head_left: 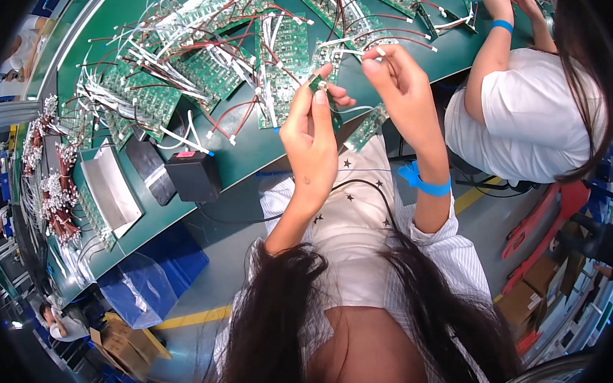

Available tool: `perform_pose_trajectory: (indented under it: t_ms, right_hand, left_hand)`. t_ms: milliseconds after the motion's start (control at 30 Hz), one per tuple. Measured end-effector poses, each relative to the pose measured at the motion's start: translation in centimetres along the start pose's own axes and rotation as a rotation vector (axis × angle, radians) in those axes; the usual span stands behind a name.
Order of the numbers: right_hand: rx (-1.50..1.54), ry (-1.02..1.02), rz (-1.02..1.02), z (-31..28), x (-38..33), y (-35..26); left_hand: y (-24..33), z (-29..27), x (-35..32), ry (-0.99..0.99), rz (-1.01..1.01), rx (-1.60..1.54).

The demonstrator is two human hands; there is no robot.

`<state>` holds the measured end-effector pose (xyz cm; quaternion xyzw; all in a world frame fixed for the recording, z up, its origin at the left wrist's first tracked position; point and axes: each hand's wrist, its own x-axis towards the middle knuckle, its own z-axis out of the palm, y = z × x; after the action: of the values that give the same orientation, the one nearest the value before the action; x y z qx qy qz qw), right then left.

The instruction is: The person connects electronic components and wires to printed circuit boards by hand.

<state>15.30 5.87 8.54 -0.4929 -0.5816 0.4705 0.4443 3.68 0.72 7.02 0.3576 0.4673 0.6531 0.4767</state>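
Observation:
Above the near edge of the green table, my left hand (310,142) is closed, thumb and fingers pinching a small green circuit board. To its right my right hand (409,94) is raised, its fingertips closed on a small white cable connector (381,51). Between and below the hands hangs a green circuit board strip (366,129), with a pale cable running near it. My fingers partly cover the piece in the left hand. Just beyond my hands lie panels of green circuit boards (284,63) with white and dark red wires.
On the green table (241,160) stand a black box (193,177) and a metal tray (113,193). Wire bundles with white connectors (57,196) line the left end. A co-worker (526,115) sits close on my right, handling a small part. A blue bin (184,258) stands below.

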Motion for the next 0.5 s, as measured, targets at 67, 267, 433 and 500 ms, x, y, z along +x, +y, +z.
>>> perform_pose_trajectory:
  t_ms: [67,267,433,500]
  right_hand:
    - [0.127,-0.040,0.032,0.1,-0.9,-1.2]
    - [-0.104,-0.177,-0.294,0.1,-2.9,-3.2]
    - [-0.489,-0.085,-0.519,0.7,-3.7,-4.7]
    - [-0.541,-0.036,-0.588,0.9,-3.8,-4.5]
  left_hand:
    - [0.6,0.0,-0.4,-0.001,0.026,0.027]
    - [2.2,0.3,-0.7,-0.016,0.305,0.160]
    - [3.3,0.4,-1.3,0.013,0.479,0.370]
    - [3.5,0.4,-1.4,0.023,0.502,0.398]
